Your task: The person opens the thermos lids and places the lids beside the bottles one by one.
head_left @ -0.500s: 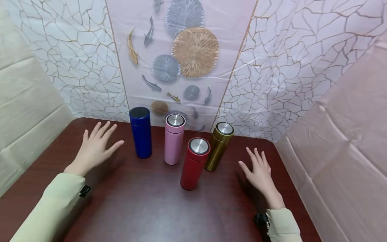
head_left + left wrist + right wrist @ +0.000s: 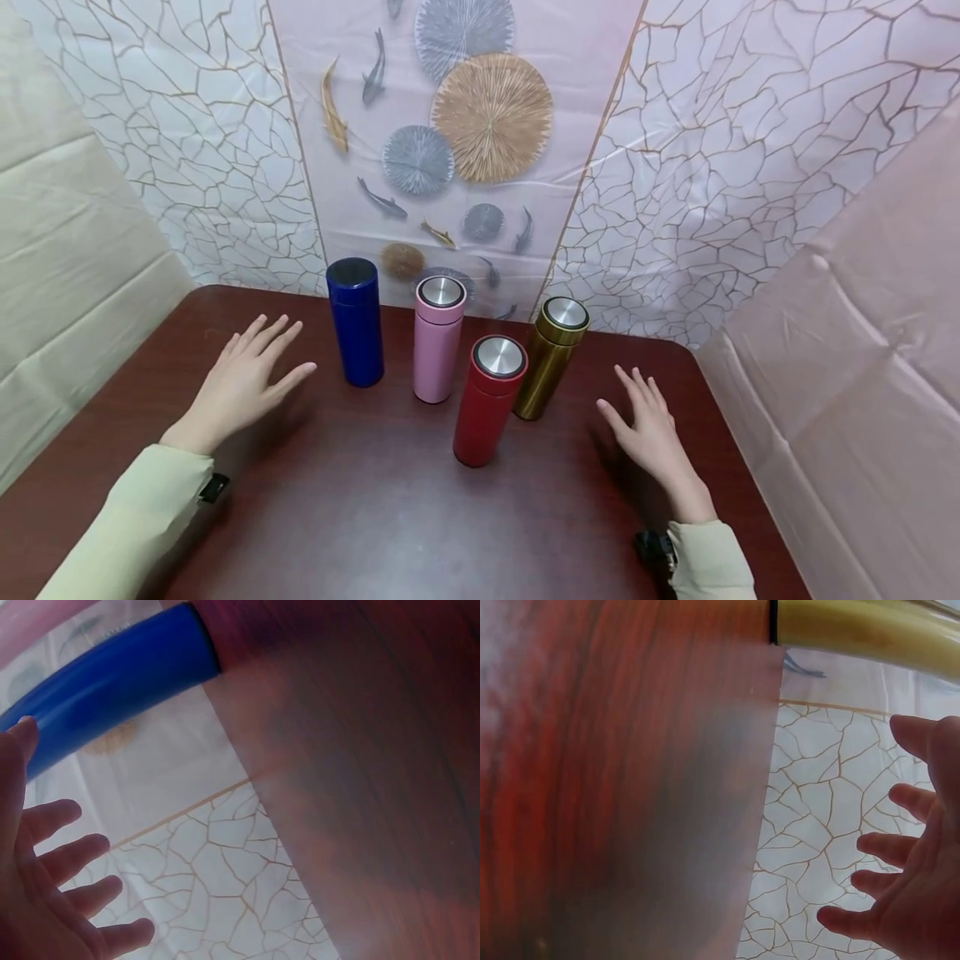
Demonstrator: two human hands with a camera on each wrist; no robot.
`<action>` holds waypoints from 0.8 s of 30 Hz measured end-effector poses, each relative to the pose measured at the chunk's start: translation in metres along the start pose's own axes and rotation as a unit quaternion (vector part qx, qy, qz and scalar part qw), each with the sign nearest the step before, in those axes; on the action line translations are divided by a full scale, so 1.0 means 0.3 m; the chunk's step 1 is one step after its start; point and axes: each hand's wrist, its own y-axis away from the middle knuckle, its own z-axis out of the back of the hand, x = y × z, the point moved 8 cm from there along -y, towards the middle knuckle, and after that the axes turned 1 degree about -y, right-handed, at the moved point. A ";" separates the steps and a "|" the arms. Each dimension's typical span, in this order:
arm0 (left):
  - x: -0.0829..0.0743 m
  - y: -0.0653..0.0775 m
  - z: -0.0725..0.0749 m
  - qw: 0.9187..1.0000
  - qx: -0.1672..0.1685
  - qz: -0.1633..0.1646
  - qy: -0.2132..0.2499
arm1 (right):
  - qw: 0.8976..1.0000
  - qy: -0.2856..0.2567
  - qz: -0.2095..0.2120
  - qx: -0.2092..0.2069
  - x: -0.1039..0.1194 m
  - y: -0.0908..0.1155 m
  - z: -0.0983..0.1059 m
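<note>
Upright on the table are a blue thermos (image 2: 357, 333), a pink thermos (image 2: 437, 354), a red thermos (image 2: 486, 417) and a gold thermos (image 2: 546, 367). The red one stands nearest to me and partly covers the gold one. My left hand (image 2: 242, 379), fingers spread, is to the left of the blue thermos and apart from it. To the right of the gold thermos, my right hand (image 2: 651, 433) is also spread and holds nothing. In the left wrist view the blue thermos (image 2: 127, 679) lies beyond the thumb; the right wrist view shows part of the gold thermos (image 2: 870, 630).
A dark red-brown table (image 2: 375, 517) carries everything. Behind its far edge hangs a patterned backdrop (image 2: 480, 242) with fish and round leaf prints. Pale cloth walls flank it, a left one (image 2: 67, 250) and a right one (image 2: 847, 400).
The view has shifted slightly, so the bottles appear a little higher and farther right. My left hand's fingers sit slightly lower in view; the right hand looks nearly the same. No bottle has been moved.
</note>
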 end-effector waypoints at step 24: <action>-0.243 0.016 -0.045 0.994 -0.031 -0.098 0.036 | 0.999 -0.022 0.023 0.013 0.027 0.073 -0.008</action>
